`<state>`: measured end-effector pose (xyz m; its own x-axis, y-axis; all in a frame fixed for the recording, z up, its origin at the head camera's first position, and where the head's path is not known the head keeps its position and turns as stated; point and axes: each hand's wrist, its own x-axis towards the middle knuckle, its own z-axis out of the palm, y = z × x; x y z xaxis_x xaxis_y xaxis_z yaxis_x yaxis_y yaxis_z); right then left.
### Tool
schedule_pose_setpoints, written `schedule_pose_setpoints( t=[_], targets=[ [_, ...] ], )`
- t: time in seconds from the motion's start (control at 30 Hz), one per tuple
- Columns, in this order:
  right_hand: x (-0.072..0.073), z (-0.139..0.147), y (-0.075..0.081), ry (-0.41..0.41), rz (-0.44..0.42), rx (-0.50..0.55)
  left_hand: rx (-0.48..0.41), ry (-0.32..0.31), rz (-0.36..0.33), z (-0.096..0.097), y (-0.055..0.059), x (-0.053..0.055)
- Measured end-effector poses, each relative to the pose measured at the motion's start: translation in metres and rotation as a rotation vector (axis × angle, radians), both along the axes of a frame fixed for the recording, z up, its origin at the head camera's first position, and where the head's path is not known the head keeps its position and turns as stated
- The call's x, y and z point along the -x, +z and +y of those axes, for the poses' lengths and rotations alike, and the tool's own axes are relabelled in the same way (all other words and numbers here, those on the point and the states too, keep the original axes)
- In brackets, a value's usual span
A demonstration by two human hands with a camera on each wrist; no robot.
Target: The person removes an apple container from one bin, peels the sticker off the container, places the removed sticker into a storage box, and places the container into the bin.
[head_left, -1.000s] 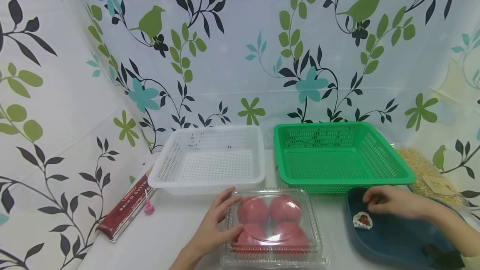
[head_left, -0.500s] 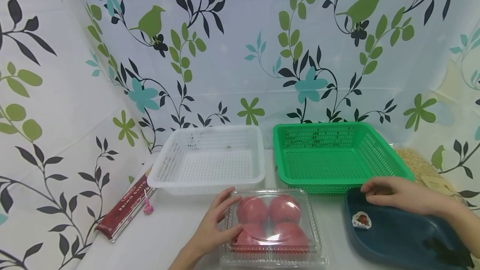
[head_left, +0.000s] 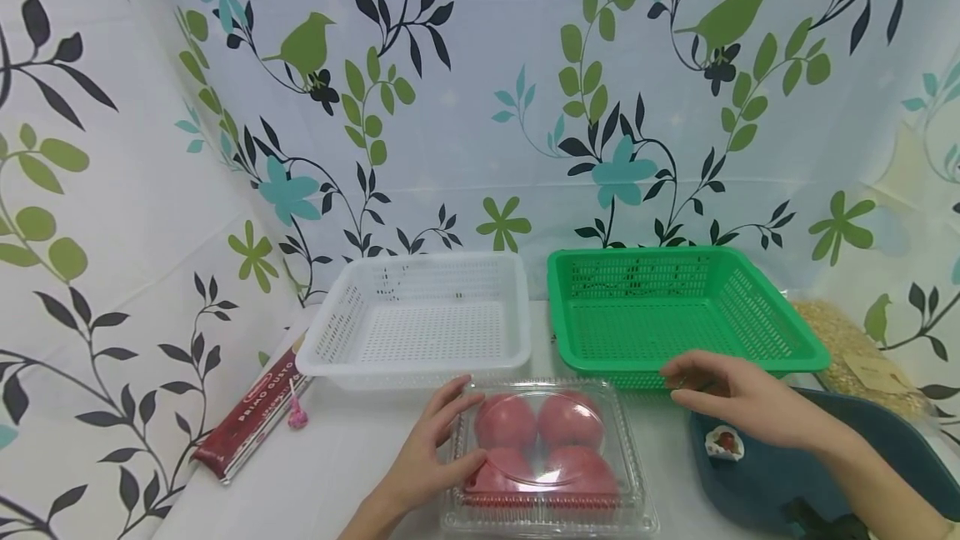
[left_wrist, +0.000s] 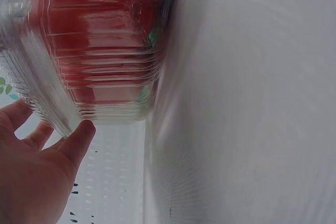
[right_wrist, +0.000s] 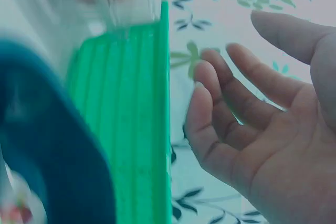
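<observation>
A clear plastic clamshell box (head_left: 632,473) holds several red tomatoes (head_left: 506,422), with bits of green showing in the left wrist view. My left hand (head_left: 426,450) rests against its left side, fingers spread, thumb and fingertips at the rim. Nothing is in my right hand (head_left: 750,402), which hovers with loosely bent fingers between the dark blue tray (head_left: 892,448) and the green basket (head_left: 675,363). Inside the tray, near its left end, lies a small white thing with a red centre (head_left: 724,443).
Behind the box stands a white perforated basket (head_left: 420,370). To the left lie a red Primo Gusto packet (head_left: 251,415) and a pink lollipop (head_left: 297,417). A bag of yellow grains (head_left: 862,348) sits at the right, beside the green basket. Patterned cloth (head_left: 465,107) hangs behind.
My right hand has risen from over the blue tray and moved left, toward the green basket's front edge. The left hand and the box have stayed in place.
</observation>
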<state>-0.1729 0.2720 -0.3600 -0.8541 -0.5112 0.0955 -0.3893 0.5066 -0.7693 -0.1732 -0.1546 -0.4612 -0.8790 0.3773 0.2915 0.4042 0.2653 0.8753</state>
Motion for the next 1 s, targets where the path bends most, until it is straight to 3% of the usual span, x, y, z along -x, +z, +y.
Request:
schedule_pose_setpoints(
  t=[0.2, 0.4, 0.53, 0.73, 1.0],
  targets=[
    [-0.003, -0.031, -0.014, -0.076, -0.002, 0.093, -0.001, 0.015, 0.034, 0.0, 0.0, -0.001],
    [-0.006, -0.05, -0.032, -0.159, -0.022, 0.151, 0.006, 0.034, 0.146, 0.0, -0.002, -0.001],
    [-0.009, -0.054, -0.043, -0.231, -0.051, 0.183, -0.048, 0.031, 0.186, -0.003, -0.004, 0.001],
    [-0.012, -0.059, -0.053, -0.293, -0.142, 0.225, -0.138, 0.066, 0.103, -0.006, -0.006, 0.003],
    [-0.012, -0.063, -0.06, -0.326, -0.288, 0.294, -0.18, 0.079, -0.129, -0.012, -0.01, 0.006]
  ],
)
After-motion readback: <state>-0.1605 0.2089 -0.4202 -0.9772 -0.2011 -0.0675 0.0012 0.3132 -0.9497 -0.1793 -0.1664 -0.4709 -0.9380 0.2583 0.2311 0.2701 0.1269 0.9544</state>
